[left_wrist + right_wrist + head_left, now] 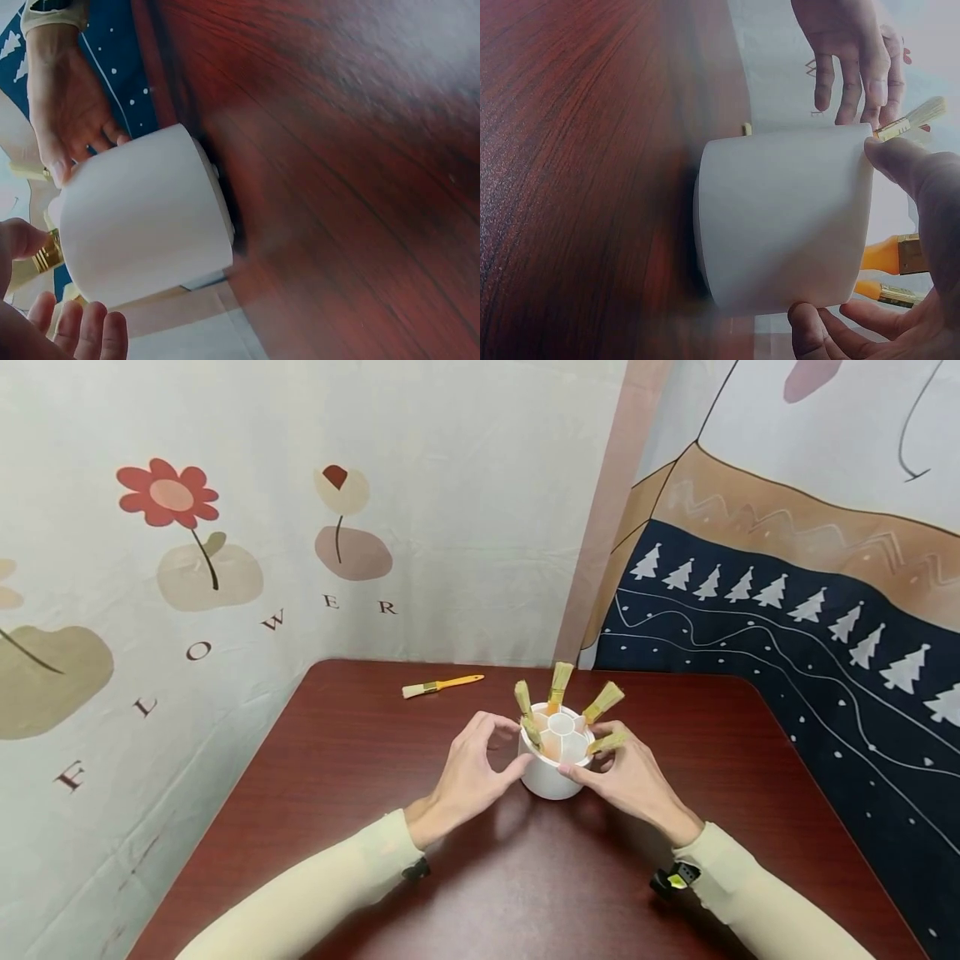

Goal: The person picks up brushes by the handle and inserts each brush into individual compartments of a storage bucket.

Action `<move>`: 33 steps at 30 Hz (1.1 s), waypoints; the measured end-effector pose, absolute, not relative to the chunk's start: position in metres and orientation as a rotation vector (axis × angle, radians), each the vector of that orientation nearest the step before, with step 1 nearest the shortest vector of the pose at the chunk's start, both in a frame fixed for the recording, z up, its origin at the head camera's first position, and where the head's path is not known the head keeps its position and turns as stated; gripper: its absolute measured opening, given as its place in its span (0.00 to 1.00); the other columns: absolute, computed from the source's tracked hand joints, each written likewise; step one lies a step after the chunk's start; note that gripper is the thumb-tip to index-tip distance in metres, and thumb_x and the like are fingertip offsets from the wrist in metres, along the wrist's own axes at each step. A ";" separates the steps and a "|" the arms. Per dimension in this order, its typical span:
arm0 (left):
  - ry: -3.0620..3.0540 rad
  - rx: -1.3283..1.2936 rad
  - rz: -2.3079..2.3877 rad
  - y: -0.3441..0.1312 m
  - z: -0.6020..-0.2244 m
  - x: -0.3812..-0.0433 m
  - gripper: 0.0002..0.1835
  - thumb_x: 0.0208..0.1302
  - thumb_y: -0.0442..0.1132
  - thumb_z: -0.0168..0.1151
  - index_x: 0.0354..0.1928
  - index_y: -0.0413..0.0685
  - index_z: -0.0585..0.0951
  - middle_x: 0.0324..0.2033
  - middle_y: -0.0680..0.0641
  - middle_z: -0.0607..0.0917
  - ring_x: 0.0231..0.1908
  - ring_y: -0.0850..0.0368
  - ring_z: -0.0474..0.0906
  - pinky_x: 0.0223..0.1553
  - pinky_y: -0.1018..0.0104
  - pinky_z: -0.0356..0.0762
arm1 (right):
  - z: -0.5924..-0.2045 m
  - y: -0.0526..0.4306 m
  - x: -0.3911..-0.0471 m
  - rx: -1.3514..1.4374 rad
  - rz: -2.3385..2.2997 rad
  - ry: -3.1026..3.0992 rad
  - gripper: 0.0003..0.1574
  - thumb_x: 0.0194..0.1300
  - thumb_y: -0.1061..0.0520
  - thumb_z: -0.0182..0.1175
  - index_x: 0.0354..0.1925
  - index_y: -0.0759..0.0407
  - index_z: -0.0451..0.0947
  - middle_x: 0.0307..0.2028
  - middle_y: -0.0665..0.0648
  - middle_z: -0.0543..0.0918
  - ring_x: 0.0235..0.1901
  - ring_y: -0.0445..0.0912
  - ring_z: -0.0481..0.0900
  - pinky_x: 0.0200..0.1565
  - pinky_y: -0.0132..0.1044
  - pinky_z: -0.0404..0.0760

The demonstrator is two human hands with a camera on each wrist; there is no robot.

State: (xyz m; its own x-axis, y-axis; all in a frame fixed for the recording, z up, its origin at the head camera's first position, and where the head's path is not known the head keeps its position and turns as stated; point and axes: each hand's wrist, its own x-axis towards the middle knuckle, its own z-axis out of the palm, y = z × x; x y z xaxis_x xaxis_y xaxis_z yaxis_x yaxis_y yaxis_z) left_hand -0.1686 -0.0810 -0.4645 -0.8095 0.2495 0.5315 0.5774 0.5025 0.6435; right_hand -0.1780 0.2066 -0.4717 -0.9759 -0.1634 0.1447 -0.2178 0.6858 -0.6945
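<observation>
A round white brush holder (551, 781) with inner compartments stands on the table between both hands. Several paintbrushes with yellow-orange handles lean in it bristles up, one paintbrush (559, 683) at the back and one paintbrush (604, 700) at the right. My right hand (630, 768) grips the holder, thumb at the near rim, fingers round its right side. On the other side, my left hand (474, 768) is spread loosely, its thumb close to the rim. The fingers (90, 330) of that hand stand apart from the white wall in the left wrist view.
Another paintbrush (444, 685) lies flat near the table's back edge, left of the holder. The dark red-brown table (337, 760) has flower-printed cloth (465, 527) behind it and navy cloth with trees (750, 635) along its right side.
</observation>
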 end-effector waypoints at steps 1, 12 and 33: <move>-2.379 -0.691 -1.212 -0.082 -0.464 -0.169 0.24 0.70 0.40 0.86 0.61 0.41 0.86 0.55 0.44 0.89 0.55 0.49 0.91 0.58 0.54 0.94 | -0.472 0.207 -0.178 0.317 1.172 -2.818 0.56 0.66 0.29 0.84 0.75 0.60 0.79 0.66 0.62 0.86 0.51 0.51 0.91 0.52 0.42 0.90; -2.325 -0.692 -1.162 -0.101 -0.465 -0.185 0.22 0.70 0.40 0.83 0.61 0.46 0.86 0.54 0.46 0.90 0.53 0.45 0.92 0.55 0.51 0.92 | -0.473 0.203 -0.175 0.276 1.162 -2.780 0.53 0.63 0.29 0.86 0.70 0.60 0.82 0.62 0.60 0.87 0.50 0.51 0.90 0.52 0.43 0.90; -2.623 -0.419 -0.867 -0.178 -0.484 -0.268 0.25 0.78 0.46 0.77 0.69 0.43 0.84 0.64 0.39 0.89 0.63 0.36 0.87 0.70 0.37 0.83 | -0.470 0.221 -0.183 0.369 1.228 -2.842 0.61 0.65 0.28 0.85 0.79 0.58 0.73 0.70 0.63 0.84 0.60 0.57 0.90 0.62 0.55 0.93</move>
State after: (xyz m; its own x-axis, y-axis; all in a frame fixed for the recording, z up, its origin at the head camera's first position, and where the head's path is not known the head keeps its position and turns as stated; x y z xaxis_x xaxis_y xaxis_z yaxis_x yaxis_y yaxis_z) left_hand -0.2679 -0.1777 -0.4838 -0.8967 0.1676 0.4096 0.3787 0.7695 0.5142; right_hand -0.1830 0.2208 -0.4704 -0.9717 -0.2061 0.1152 -0.2252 0.6619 -0.7149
